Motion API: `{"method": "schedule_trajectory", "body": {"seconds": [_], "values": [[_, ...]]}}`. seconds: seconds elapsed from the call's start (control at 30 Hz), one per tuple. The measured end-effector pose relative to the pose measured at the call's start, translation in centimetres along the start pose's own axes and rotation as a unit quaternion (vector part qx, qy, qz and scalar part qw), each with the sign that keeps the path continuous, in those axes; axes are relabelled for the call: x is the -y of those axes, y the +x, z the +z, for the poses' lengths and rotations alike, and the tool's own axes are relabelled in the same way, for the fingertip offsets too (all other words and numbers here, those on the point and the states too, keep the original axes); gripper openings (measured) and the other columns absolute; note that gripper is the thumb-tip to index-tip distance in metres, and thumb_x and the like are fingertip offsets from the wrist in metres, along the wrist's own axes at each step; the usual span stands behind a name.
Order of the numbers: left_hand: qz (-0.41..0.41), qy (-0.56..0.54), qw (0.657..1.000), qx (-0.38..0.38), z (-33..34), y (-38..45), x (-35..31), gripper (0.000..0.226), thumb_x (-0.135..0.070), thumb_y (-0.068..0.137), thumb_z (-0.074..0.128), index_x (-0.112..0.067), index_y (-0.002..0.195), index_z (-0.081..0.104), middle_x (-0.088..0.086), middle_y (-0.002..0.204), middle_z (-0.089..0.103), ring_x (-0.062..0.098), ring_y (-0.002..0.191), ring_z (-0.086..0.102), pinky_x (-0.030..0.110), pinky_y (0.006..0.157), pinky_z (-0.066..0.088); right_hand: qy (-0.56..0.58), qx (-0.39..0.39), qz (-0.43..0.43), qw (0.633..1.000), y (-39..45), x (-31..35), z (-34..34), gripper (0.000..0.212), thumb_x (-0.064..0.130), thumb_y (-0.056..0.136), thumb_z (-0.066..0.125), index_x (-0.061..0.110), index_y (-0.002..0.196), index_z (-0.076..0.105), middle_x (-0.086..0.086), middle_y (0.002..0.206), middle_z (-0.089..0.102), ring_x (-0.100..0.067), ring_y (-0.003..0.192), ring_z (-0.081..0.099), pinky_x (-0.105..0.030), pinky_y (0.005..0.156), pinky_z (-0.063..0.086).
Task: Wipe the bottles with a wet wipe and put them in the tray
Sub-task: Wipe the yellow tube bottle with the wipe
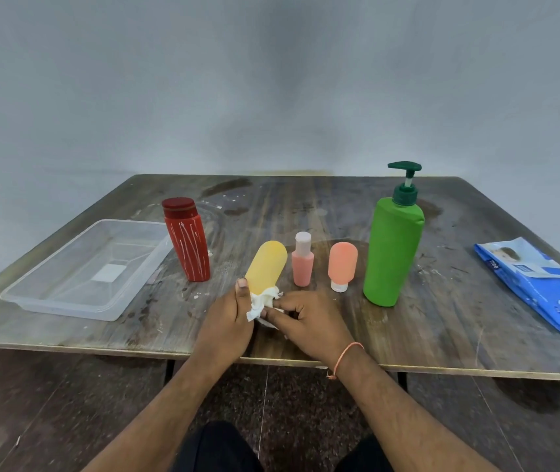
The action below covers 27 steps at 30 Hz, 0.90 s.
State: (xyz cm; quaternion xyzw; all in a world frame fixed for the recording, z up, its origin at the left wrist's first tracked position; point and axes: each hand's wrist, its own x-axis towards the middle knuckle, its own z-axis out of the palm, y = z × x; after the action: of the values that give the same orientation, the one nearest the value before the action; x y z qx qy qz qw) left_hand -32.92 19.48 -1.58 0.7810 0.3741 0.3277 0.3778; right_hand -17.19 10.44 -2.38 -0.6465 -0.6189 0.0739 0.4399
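- The yellow bottle point(266, 265) was held tilted above the near middle of the wooden table point(442, 318), its rounded end pointing up and away from the person.
- The left hand point(229, 321) gripped the lower end of the yellow bottle, fingers curled round it and the thumb lying up along its side.
- A white wet wipe point(262, 303) was bunched around the lower end of the yellow bottle, between the two hands.
- The right hand point(307, 320) pinched the wet wipe with curled fingers, pressed close against the left hand. An orange thread band point(346, 357) circled the right wrist.
- The clear plastic tray point(67, 294) sat to the left of the yellow bottle, well apart from it, with nothing in it except a white label on its floor.
- The red bottle point(188, 240) stood just left of the yellow bottle, between it and the tray, leaning slightly.
- The small pink bottle point(302, 260) with a pale cap stood just right of the yellow bottle.
- The peach squeeze bottle point(341, 265) stood cap-down, further right of the yellow bottle, beside the small pink bottle.
- The green pump bottle point(392, 253) stood right of the peach squeeze bottle, upright with a slight lean.
- The blue wet-wipe pack point(537, 284) lay flat far to the right of the yellow bottle, near the table edge.
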Motion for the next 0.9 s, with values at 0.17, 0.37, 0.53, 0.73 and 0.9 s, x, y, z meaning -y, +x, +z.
{"method": "schedule_trajectory", "body": {"seconds": [0.17, 0.37, 0.53, 0.73, 0.9], "values": [[0.002, -0.009, 1.000, 0.010, 0.0, 0.3, 0.4, 0.064, -0.073, 0.103, 0.017, -0.029, 0.099, 0.064, -0.003, 0.090, 0.073, 0.016, 0.087, 0.071, 0.042, 0.077, 0.057, 0.167, 0.042, 0.085, 0.981, -0.4, 0.6, -1.1, 0.029, 0.040, 0.098, 0.074, 0.020, 0.080, 0.082, -0.005, 0.059, 0.069, -0.011, 0.056, 0.059, -0.035, 0.062, 0.046], [-0.080, -0.086, 0.991, 0.066, -1.2, 0.6, -0.9, 0.048, -0.060, 0.109, 0.024, -0.038, 0.106, 0.067, -0.011, 0.113, 0.067, 0.002, 0.105, 0.058, 0.028, 0.086, 0.043, 0.301, 0.013, 0.173, 0.938, -1.6, 0.5, -3.7, 0.014, 0.022, 0.098, 0.075, 0.016, 0.106, 0.085, -0.006, 0.082, 0.080, -0.014, 0.058, 0.062, -0.023, 0.056, 0.047], [-0.084, -0.185, 0.978, 0.053, -1.9, 0.9, -0.2, 0.060, -0.065, 0.104, 0.031, -0.025, 0.107, 0.075, 0.001, 0.103, 0.076, 0.019, 0.100, 0.067, 0.040, 0.090, 0.046, 0.326, -0.021, 0.191, 0.926, -2.4, 0.0, -5.1, 0.016, 0.022, 0.097, 0.074, 0.011, 0.099, 0.085, -0.011, 0.078, 0.077, -0.014, 0.058, 0.060, -0.023, 0.056, 0.047], [-0.037, -0.236, 0.969, 0.060, -2.2, 0.9, -0.1, 0.049, -0.051, 0.102, 0.045, -0.012, 0.114, 0.072, 0.001, 0.099, 0.077, 0.015, 0.097, 0.068, 0.036, 0.091, 0.046, 0.323, -0.012, 0.194, 0.926, -2.5, 0.3, -5.4, 0.020, 0.026, 0.096, 0.075, 0.012, 0.105, 0.085, -0.010, 0.080, 0.077, -0.014, 0.059, 0.060, -0.023, 0.056, 0.047], [-0.040, -0.224, 0.967, 0.116, -2.6, 1.7, -0.2, 0.050, -0.046, 0.093, 0.067, -0.021, 0.136, 0.060, -0.002, 0.123, 0.078, 0.012, 0.117, 0.071, 0.032, 0.104, 0.050, 0.311, -0.003, 0.195, 0.930, -3.0, 0.1, -6.2, 0.016, 0.023, 0.098, 0.073, 0.013, 0.104, 0.085, -0.010, 0.079, 0.076, -0.015, 0.060, 0.060, -0.024, 0.057, 0.047]]}}
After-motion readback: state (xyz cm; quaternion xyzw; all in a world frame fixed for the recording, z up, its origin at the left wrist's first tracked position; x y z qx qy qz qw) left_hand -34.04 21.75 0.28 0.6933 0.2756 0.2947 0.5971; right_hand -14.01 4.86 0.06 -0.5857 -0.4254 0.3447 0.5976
